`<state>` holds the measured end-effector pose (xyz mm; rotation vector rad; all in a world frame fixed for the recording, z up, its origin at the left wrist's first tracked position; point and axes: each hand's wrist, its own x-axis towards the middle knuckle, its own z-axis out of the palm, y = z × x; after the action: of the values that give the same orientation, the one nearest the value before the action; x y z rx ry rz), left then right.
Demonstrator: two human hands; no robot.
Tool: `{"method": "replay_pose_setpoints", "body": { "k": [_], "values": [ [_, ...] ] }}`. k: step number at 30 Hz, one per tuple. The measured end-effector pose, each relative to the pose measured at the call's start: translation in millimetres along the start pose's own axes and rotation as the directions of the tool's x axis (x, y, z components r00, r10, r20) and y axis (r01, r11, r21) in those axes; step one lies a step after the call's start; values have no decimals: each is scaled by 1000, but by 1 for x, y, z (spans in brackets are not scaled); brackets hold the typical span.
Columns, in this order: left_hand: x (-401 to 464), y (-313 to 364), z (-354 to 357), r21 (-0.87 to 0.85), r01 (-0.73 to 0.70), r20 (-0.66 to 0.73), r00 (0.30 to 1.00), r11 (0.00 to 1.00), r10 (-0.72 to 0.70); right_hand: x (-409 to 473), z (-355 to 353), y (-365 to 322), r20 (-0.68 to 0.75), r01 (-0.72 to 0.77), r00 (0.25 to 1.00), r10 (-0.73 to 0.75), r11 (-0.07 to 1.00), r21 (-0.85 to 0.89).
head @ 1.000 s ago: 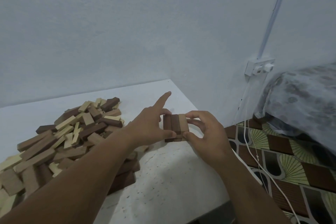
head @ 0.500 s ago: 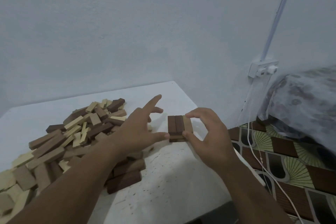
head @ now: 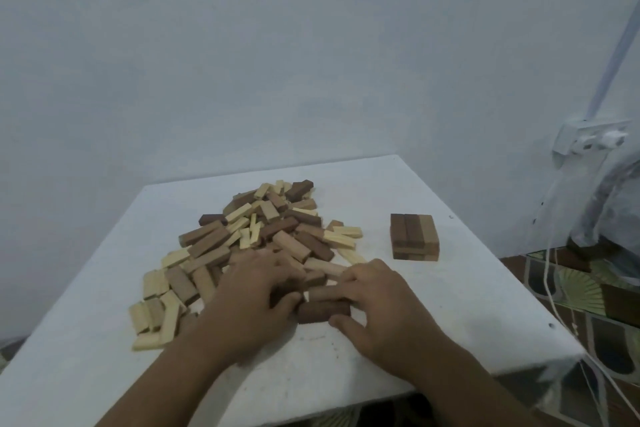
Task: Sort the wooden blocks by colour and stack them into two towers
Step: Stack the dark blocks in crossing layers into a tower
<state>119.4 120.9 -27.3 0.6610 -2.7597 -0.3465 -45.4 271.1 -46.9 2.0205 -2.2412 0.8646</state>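
On the white table point(head: 450, 305), both hands point(head: 311, 302) clutch blocks at the pile's point(head: 263, 236) near edge.

two bare forearms, no sleeves, left hand point(head: 256, 291), right hand point(head: 377, 302), no rings or watch showing

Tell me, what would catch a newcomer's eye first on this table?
A sprawling heap of loose dark brown, tan and pale yellow wooden blocks covers the middle of the white table. To its right, apart from the heap, stands a short neat stack of brown blocks. At the near edge of the heap the left hand reaches among the blocks, and the right hand holds a dark brown block.
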Motion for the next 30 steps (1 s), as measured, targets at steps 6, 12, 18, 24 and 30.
{"method": "replay_pose_setpoints", "body": {
  "k": [6,12,18,24,30],
  "values": [
    [-12,-1,-2,31,94,-36,995,995,-93,-19,-11,9,-18,-183,982,189,969,165],
    [2,7,2,24,120,-80,990,992,-118,-33,-24,15,-19,-288,955,295,943,164],
    [12,36,9,-156,-95,-83,993,983,83,-44,-42,23,-91,-408,902,423,902,140],
    [19,57,35,-209,-192,-18,981,959,193,-49,-50,33,-22,-423,903,430,896,135],
    [29,65,50,-251,-169,-88,985,953,152,-48,-53,33,106,-360,932,346,911,199]
  ]
}}
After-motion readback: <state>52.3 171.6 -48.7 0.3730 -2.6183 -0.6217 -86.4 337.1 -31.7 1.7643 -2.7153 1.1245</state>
